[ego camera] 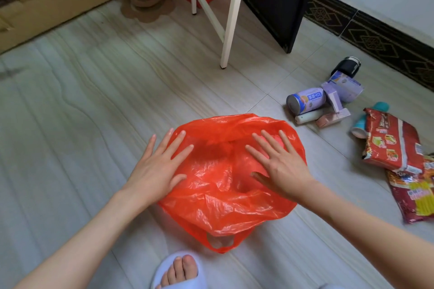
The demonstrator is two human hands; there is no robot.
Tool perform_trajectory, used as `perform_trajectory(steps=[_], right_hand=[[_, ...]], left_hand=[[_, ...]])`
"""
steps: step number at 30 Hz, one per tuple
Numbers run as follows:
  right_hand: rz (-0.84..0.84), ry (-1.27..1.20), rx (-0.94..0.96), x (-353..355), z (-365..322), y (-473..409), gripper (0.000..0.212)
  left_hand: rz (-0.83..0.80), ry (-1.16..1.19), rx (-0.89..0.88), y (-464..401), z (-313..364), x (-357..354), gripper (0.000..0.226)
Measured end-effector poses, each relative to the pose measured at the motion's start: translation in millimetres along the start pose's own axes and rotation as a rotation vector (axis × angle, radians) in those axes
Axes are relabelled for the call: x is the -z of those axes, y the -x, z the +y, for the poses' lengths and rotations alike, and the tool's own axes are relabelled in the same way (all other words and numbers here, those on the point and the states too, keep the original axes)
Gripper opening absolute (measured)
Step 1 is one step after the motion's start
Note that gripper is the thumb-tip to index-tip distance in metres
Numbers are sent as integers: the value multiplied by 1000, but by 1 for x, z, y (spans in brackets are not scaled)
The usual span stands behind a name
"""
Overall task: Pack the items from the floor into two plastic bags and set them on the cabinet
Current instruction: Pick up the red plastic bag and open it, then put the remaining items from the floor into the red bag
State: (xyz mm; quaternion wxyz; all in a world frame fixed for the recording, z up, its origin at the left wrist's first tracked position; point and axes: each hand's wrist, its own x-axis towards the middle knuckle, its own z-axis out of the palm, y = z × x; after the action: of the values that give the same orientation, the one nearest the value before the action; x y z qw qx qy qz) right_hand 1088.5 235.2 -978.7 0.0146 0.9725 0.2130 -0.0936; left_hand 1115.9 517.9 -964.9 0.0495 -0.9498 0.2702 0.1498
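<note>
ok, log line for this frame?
stage: bag prep | left hand: flat on red bag | right hand: flat on bag | items: can, snack packs on floor, unpacked

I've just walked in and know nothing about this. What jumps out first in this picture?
A bright orange plastic bag lies crumpled on the pale floor in the middle, with the left hand and the right hand resting flat on it, fingers spread. To the right sits a small heap of goods: a purple can on its side and red snack packets nearer the edge.
</note>
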Motion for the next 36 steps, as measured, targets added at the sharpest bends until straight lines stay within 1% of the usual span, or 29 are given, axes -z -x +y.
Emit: perform_trajectory(steps=[1, 2, 4, 5, 7, 9, 11, 14, 17, 22, 25, 28, 30, 32, 34, 36], right_hand=[[46, -80, 6, 0, -7, 2, 65], [5, -171, -14, -1, -13, 4, 65], [-164, -323, -97, -10, -26, 5, 68], [-244, -344, -125, -17, -31, 4, 69], [-398, -300, -124, -34, -40, 2, 72], [-528, -207, -118, -50, -43, 2, 75], [-582, -153, -165, -62, -41, 5, 78], [-554, -169, -190, -69, -41, 7, 82], [-451, -205, -126, -58, -42, 5, 77], [-194, -229, 8, -8, -21, 24, 63], [-54, -216, -27, 25, 8, 59, 63], [31, -193, -169, 44, 41, 110, 64], [35, -192, -312, 44, 61, 149, 64], [32, -204, -460, 36, 82, 187, 65], [36, -221, -606, 24, 102, 219, 67], [53, -265, -747, 8, 122, 245, 68]], left_hand=[[43, 45, -37, -1, 5, 0, 71], [68, 76, -74, -2, 10, -1, 69], [64, 90, -106, -5, 19, -3, 72], [44, 72, -94, -7, 22, -6, 78], [-5, -8, -40, -9, 22, -13, 94], [-37, -82, 24, -10, 16, -19, 105], [-54, -128, 73, -12, 10, -23, 110], [-64, -175, 114, -16, 7, -20, 112], [-11, -138, 111, -21, 14, -10, 105], [120, 11, -73, -24, 47, 22, 84], [171, 0, -165, -24, 75, 44, 78], [197, -126, -323, -29, 108, 73, 74], [214, -229, -460, -36, 134, 92, 71], [243, -271, -547, -45, 162, 104, 70], [254, -252, -560, -57, 193, 110, 69], [201, -182, -520, -71, 224, 104, 69]])
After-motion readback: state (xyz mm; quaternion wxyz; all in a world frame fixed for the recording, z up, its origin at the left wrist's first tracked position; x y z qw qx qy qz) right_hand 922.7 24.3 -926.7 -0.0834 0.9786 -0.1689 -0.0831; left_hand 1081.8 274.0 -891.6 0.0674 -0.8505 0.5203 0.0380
